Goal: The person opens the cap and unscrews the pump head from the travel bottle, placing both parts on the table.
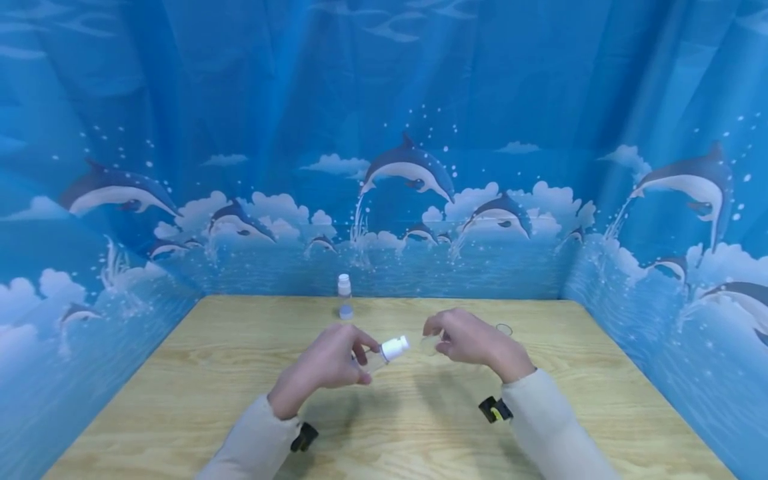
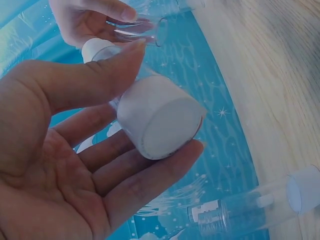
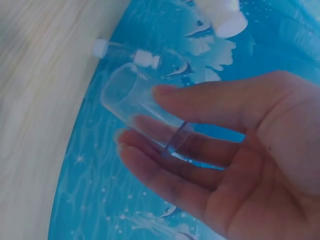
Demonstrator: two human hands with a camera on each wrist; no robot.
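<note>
In the head view's lower middle, the left hand [image 1: 324, 360] pinches a clear, white-topped plastic bottle [image 1: 391, 350]; just right, the right hand [image 1: 471, 337] pinches a clear, probably plastic cylindrical cap [image 3: 141, 106], faint there. Both should handle light, stiff, slippery: hold their sides.

Sleeved left arm [image 1: 249, 443] and sleeved right arm [image 1: 555, 423] reach forward, angled inward. Left hand [image 1: 329, 359] grips, left thumb [image 2: 95, 82] opposite bent fingers. Right hand [image 1: 471, 338] grips likewise, right thumb [image 3: 210, 102] facing curled fingers. Hands near each other, not touching.
</note>
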